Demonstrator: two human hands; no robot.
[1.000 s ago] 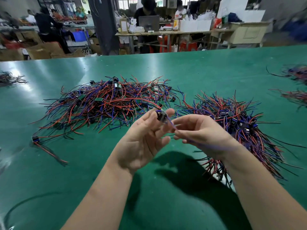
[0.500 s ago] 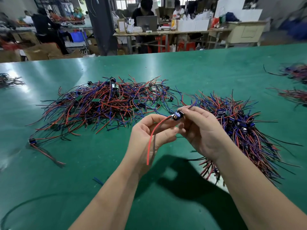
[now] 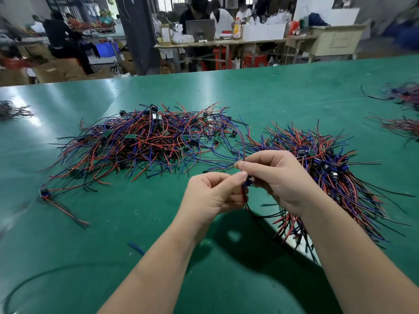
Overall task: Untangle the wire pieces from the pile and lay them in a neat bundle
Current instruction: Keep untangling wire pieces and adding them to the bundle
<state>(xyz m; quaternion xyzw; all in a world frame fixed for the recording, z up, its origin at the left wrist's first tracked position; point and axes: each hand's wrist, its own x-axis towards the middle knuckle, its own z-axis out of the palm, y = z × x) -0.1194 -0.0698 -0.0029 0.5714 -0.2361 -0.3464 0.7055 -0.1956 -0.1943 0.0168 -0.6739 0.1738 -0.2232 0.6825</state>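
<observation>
Pinching one wire piece (image 3: 246,201) at its small dark connector (image 3: 247,183), with left grip (image 3: 210,196) and right grip (image 3: 278,177) both curled tight on it, fingertips (image 3: 241,175) nearly meeting. Held above the table (image 3: 68,245), between the tangled pile (image 3: 140,141) on the left and the combed bundle (image 3: 335,177) on the right, nearer the bundle. Black and red leads (image 3: 256,217) dangling below.

Probably very light, thin and limp, yet springy enough to snag neighbours; slick insulation. Best taken at the connector, not by the leads; best drawn out slowly to spare the joints.

Cannot tell the lead count, nor whether the blurred strand arcing up from the right grip belongs to this piece. Connector mostly covered by fingertips. Near part of the bundle hidden under the right forearm (image 3: 328,234).
</observation>
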